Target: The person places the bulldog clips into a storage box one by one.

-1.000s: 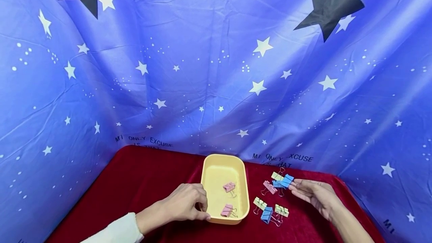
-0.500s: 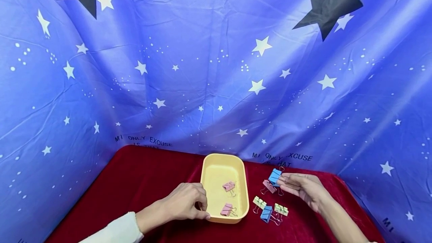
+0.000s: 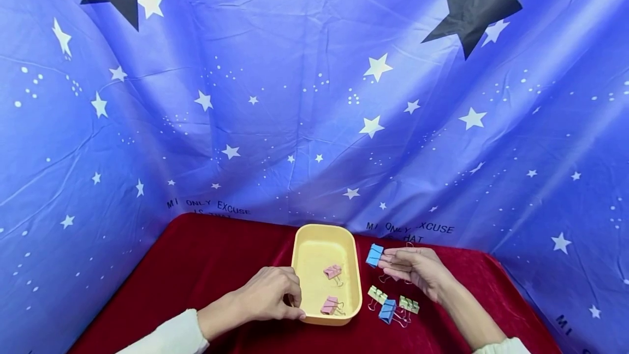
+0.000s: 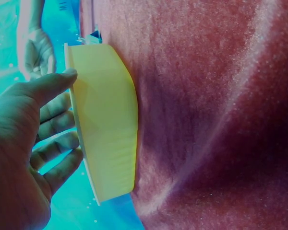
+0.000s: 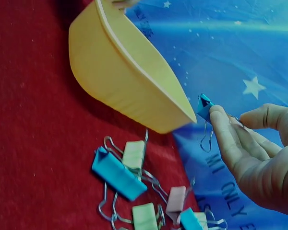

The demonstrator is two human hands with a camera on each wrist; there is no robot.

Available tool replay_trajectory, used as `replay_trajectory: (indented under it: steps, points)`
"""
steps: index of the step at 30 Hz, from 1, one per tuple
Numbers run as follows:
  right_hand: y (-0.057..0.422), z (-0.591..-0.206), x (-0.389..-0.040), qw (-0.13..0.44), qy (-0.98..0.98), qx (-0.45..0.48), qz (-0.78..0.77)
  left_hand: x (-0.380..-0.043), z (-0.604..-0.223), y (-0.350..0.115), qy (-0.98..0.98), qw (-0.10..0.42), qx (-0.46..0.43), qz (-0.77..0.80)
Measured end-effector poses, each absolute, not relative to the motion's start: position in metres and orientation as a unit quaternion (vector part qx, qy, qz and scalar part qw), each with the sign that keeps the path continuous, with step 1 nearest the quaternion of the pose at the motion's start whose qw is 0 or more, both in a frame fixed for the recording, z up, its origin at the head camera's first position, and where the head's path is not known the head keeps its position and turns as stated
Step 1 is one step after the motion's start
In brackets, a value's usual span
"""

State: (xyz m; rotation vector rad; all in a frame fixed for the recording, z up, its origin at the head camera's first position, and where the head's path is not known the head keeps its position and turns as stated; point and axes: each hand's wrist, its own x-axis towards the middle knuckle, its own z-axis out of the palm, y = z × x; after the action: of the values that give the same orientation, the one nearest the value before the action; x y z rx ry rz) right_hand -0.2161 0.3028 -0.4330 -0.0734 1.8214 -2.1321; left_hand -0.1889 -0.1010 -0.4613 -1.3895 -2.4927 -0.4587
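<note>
My right hand (image 3: 425, 273) holds a blue binder clip (image 3: 375, 255) above the table, just right of a yellow plastic tray (image 3: 357, 288). In the right wrist view, the thumb and fingers pinch that blue clip (image 5: 205, 108) at a wire handle, and its other handle hangs free. My left hand (image 3: 272, 293) grips the tray's rim at the near left side; the left wrist view has the thumb and fingertips at the rim (image 4: 81, 129). Inside the tray lie two pink binder clips, one in the middle (image 3: 332, 272) and one nearer (image 3: 329, 305).
Right of the tray, a second blue clip (image 3: 387, 311) lies between two pale green clips. Farther back, more clips are partly hidden behind my right hand; the right wrist view has a pink clip (image 5: 175, 199) there. Red cloth (image 3: 221, 255) covers the table, backed by a blue starry curtain (image 3: 275, 124).
My right hand has lifted the blue binder clip off the back group and carried it left toward the tray. The left hand and tray stay in place.
</note>
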Motion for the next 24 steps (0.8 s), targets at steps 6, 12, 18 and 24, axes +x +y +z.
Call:
replay_trajectory:
  steps: [6,12,18,24]
  points:
    - [0.284,-0.434,-0.217,0.177,0.644,-0.035,-0.744,-0.189,-0.461,-0.101,-0.857,0.121,-0.475,-0.160]
    - [0.265,-0.434,-0.217,0.190,0.643,-0.034,-0.741,-0.188,-0.462,-0.102,-0.858,0.122,-0.473,-0.159]
    - [0.247,-0.434,-0.219,0.198,0.646,-0.043,-0.736,-0.188,-0.464,-0.102,-0.858,0.126,-0.473,-0.156]
    - [0.234,-0.434,-0.219,0.205,0.655,-0.053,-0.726,-0.189,-0.464,-0.101,-0.857,0.126,-0.475,-0.158]
